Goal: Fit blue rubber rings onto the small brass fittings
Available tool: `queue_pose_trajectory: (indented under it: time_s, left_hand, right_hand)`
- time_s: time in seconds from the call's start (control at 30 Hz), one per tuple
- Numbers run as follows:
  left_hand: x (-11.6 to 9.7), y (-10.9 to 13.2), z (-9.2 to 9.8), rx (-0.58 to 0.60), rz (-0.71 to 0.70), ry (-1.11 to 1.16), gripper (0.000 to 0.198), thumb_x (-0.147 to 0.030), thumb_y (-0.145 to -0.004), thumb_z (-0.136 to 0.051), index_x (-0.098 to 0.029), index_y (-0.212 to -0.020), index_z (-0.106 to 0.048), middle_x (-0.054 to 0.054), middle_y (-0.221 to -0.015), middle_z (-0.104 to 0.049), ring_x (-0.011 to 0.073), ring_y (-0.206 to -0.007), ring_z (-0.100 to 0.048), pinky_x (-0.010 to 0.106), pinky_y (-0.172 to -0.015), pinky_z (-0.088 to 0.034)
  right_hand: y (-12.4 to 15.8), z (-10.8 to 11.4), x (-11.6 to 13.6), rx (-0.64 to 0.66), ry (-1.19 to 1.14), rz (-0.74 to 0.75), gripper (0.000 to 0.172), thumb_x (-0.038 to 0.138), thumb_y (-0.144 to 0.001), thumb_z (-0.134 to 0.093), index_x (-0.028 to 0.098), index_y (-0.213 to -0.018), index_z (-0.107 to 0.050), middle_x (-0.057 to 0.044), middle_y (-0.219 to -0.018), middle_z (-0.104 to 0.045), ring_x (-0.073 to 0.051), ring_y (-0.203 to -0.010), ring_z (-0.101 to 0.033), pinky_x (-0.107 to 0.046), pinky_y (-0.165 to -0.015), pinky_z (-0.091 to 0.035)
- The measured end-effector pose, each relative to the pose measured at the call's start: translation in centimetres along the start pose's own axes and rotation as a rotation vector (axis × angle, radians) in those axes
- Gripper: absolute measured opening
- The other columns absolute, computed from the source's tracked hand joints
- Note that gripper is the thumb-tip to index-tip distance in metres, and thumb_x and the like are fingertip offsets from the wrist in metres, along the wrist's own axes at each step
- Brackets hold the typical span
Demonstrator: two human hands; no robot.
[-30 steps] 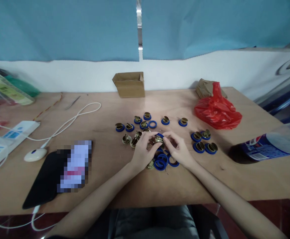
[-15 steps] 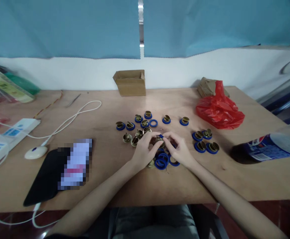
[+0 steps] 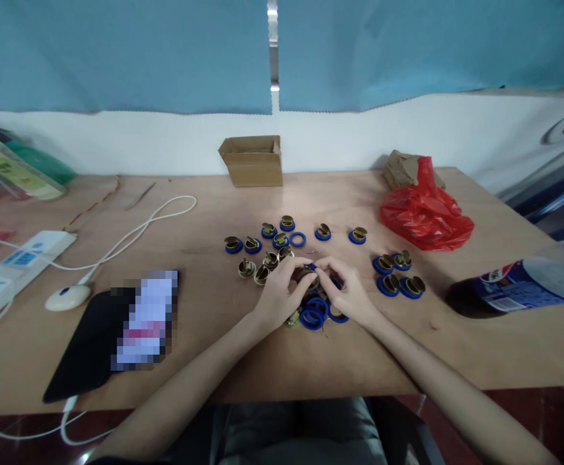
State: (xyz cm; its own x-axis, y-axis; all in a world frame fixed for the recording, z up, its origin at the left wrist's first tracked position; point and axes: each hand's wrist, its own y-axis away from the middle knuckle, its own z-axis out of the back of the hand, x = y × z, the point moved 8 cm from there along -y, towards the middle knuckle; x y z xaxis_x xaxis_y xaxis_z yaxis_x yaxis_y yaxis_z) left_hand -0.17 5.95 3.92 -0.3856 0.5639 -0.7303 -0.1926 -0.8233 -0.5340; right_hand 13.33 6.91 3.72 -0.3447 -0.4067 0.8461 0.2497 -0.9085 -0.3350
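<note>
Both hands pinch one brass fitting [image 3: 307, 276] w/ blue ring: left hand [image 3: 282, 296], right hand [image 3: 347, 294]. Loose blue rings [image 3: 313, 316] below on bench [image 3: 204, 213].

Left hand [image 3: 279, 298] and right hand [image 3: 349, 294] slightly lower, blue ring [image 3: 312, 266] less exposed — view shifted marginally.

Both forearms are bare from the elbows down to the wrists; no sleeve, watch, bracelet or glove shows on either. The left hand [image 3: 282, 294] and the right hand [image 3: 347, 294] are bare too, with no ring to be seen, though the fingers are small and slightly blurred. Below the near edge of the surface [image 3: 311, 368], the lap is covered by dark grey trousers [image 3: 301, 433] with soft folds in the cloth.
</note>
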Motion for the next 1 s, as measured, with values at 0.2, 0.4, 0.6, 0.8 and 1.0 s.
queue_pose_trajectory:
  time_s: [0.2, 0.4, 0.6, 0.8, 1.0]
  left_hand:
    - [0.03, 0.04, -0.05, 0.002, -0.001, -0.001, 0.016, -0.022, -0.095, -0.059, -0.021, -0.111, -0.060, 0.005, -0.102, -0.069, 0.0173, -0.096, -0.067, 0.031, -0.085, -0.054]
    - [0.08, 0.04, -0.06, 0.004, 0.012, -0.007, 0.015, -0.024, -0.095, -0.059, -0.021, -0.110, -0.060, 0.005, -0.101, -0.069, 0.0177, -0.096, -0.066, 0.031, -0.086, -0.054]
    - [0.12, 0.11, -0.10, 0.011, 0.014, -0.005, 0.015, -0.023, -0.095, -0.059, -0.021, -0.110, -0.060, 0.005, -0.102, -0.069, 0.0175, -0.096, -0.066, 0.032, -0.086, -0.054]
    - [0.17, 0.18, -0.15, 0.005, 0.018, 0.002, 0.017, -0.023, -0.095, -0.059, -0.021, -0.112, -0.060, 0.005, -0.102, -0.068, 0.0175, -0.096, -0.066, 0.032, -0.086, -0.055]
    - [0.40, 0.32, -0.24, -0.004, 0.022, 0.028, 0.022, -0.025, -0.095, -0.061, -0.022, -0.117, -0.058, 0.004, -0.101, -0.064, 0.0167, -0.095, -0.065, 0.031, -0.083, -0.058]
  right_hand:
    - [0.08, -0.04, -0.17, 0.007, 0.004, 0.001, 0.014, 0.027, -0.096, -0.053, 0.018, -0.090, -0.062, -0.001, -0.074, -0.058, -0.014, -0.061, -0.051, -0.027, -0.058, -0.042]
    - [0.04, 0.01, 0.07, 0.005, 0.008, 0.000, 0.015, 0.027, -0.096, -0.053, 0.018, -0.089, -0.062, -0.001, -0.074, -0.059, -0.014, -0.062, -0.052, -0.027, -0.058, -0.041]
    - [0.07, 0.04, -0.06, 0.007, 0.011, -0.009, 0.014, 0.028, -0.097, -0.053, 0.019, -0.090, -0.063, -0.001, -0.073, -0.059, -0.014, -0.061, -0.052, -0.027, -0.057, -0.041]
    - [0.05, 0.12, 0.09, 0.002, 0.015, 0.000, 0.016, 0.029, -0.097, -0.052, 0.019, -0.089, -0.062, -0.001, -0.073, -0.059, -0.014, -0.060, -0.052, -0.027, -0.057, -0.041]
    - [-0.04, 0.28, -0.02, -0.028, 0.024, 0.011, 0.018, 0.031, -0.099, -0.049, 0.020, -0.093, -0.062, -0.003, -0.081, -0.063, -0.016, -0.067, -0.057, -0.028, -0.063, -0.045]
